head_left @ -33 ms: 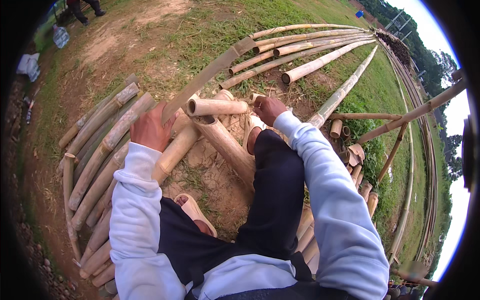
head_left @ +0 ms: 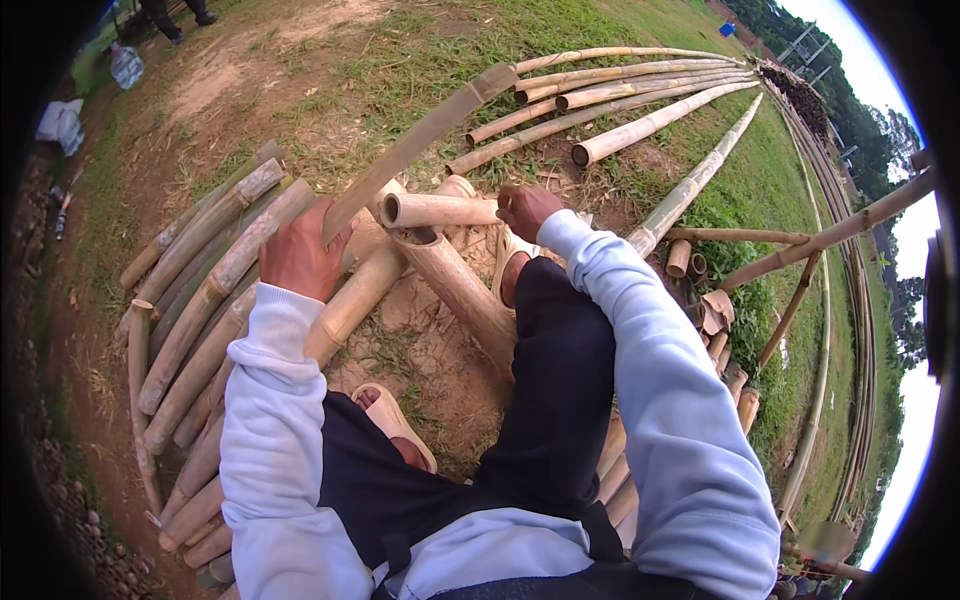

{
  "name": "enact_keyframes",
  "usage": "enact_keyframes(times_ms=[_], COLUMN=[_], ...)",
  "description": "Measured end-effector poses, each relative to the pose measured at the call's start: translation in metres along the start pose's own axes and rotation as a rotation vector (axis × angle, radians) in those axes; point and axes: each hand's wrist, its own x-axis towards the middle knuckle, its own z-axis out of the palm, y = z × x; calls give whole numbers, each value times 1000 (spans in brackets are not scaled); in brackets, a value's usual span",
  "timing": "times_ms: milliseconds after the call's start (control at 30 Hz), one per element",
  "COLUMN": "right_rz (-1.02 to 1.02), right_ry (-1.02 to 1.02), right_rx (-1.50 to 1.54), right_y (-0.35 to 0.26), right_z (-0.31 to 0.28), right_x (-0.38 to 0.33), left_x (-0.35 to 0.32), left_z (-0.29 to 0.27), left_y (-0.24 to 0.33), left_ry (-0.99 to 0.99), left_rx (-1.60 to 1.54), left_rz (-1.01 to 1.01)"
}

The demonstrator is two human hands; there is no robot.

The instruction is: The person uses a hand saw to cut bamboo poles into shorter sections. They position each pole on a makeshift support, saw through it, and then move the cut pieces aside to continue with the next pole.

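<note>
My left hand (head_left: 300, 250) is closed around the base of a machete (head_left: 425, 140), whose handle is hidden in the fist. Its long flat blade slants up and away to the right. My right hand (head_left: 530, 212) is closed at the right end of a short bamboo tube (head_left: 445, 211); the fingertips hide that end. The tube lies roughly level across the open top of a slanting bamboo stump (head_left: 460, 295) between my feet. A thicker bamboo pole (head_left: 362, 300) runs beside the stump, partly under my left wrist.
Cut bamboo lengths (head_left: 215, 290) are piled at my left, and more pieces (head_left: 735, 370) lie at my right by a bamboo frame (head_left: 830, 230). Long poles (head_left: 660, 120) stretch over the grass ahead. A clear plastic jug (head_left: 127, 67) and a person's legs (head_left: 165, 18) show far left.
My right hand has shifted slightly left against the short tube's end. The small bamboo piece seen at its fingers before is now hidden. My left hand and the machete hold nearly the same pose.
</note>
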Motion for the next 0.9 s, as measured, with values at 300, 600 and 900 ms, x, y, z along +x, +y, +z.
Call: enact_keyframes(times_ms=[300,600,900], right_rz=[-480,-480,45], right_ry=[-139,16,592], right_rx=[-375,-484,-9], right_y=[-102,-81,42], right_z=[76,90,-57], right_x=[117,115,0], left_x=[3,15,14], left_z=[-21,-9,21], left_y=[-31,-32,-37], left_ry=[110,67,92], left_rx=[-26,-47,15], left_rz=[-148,-108,-23])
